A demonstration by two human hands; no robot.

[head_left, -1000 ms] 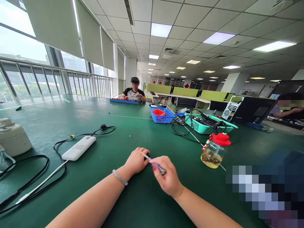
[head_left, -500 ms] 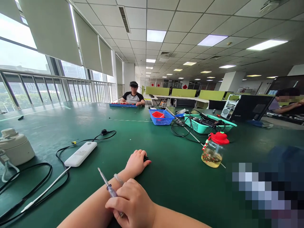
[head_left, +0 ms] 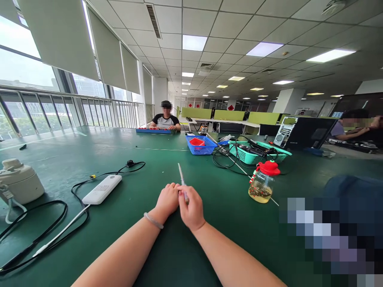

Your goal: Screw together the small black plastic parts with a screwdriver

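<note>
My right hand (head_left: 192, 208) is closed around a screwdriver (head_left: 181, 175) with a clear handle and a thin metal shaft. The shaft points up and away from me. My left hand (head_left: 168, 198), with a pale bangle (head_left: 153, 221) at the wrist, rests low over the green table (head_left: 143, 247), its fingers curled. Both hands touch at the fingers in the middle of the view. What my left fingers hold is hidden now behind the right hand; a small black object showed there half a second ago.
A white power bank (head_left: 102, 189) with cables and a beige bottle (head_left: 20, 183) lie left. Right stands a red-lidded jar (head_left: 261, 186). Farther back are a blue basket (head_left: 201, 149), a teal basket (head_left: 249, 158) of cables, and a seated person (head_left: 165, 120).
My right hand has swung from across my left forearm, forward and right, to beside the left hand. The screwdriver went with it, its shaft now more upright. The left hand stays nearly in place.
</note>
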